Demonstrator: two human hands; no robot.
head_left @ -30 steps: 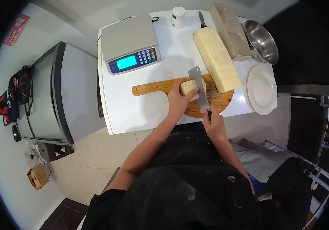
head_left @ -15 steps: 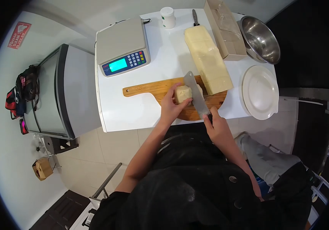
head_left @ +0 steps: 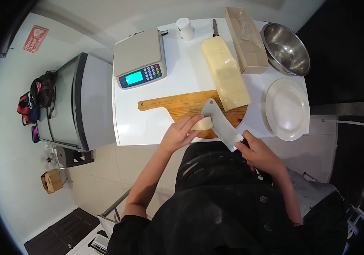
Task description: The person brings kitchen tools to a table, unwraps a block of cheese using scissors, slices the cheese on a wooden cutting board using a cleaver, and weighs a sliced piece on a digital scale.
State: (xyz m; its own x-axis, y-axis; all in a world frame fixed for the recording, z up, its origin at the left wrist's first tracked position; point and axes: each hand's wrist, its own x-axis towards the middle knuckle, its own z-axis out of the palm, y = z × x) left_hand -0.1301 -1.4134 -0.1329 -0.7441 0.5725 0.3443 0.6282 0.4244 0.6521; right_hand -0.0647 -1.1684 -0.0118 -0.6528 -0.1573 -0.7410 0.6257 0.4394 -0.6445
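My left hand [head_left: 176,133] pinches a small pale yellow chunk [head_left: 203,124], butter or cheese by its look, near the front edge of the wooden cutting board [head_left: 181,101]. My right hand [head_left: 259,153] is wrapped around the dark handle of a cleaver [head_left: 223,127]. Its broad blade slants over the board, just right of the chunk; whether they touch I cannot tell. Beyond the blade, a long block of the same pale yellow material [head_left: 225,72] has its near end on the board.
At the back left stands a digital scale [head_left: 137,53], lit up. A white jar [head_left: 185,29], a knife [head_left: 215,28], a cardboard box [head_left: 245,42] and a steel bowl [head_left: 286,49] line the back. On the right lies a white plate [head_left: 287,109]. A fridge [head_left: 97,97] stands left.
The chunk and my left hand have come nearer the board's front edge, and the chunk has been turned. The cleaver has drawn back toward me, its blade now flatter. The view has shifted slightly.
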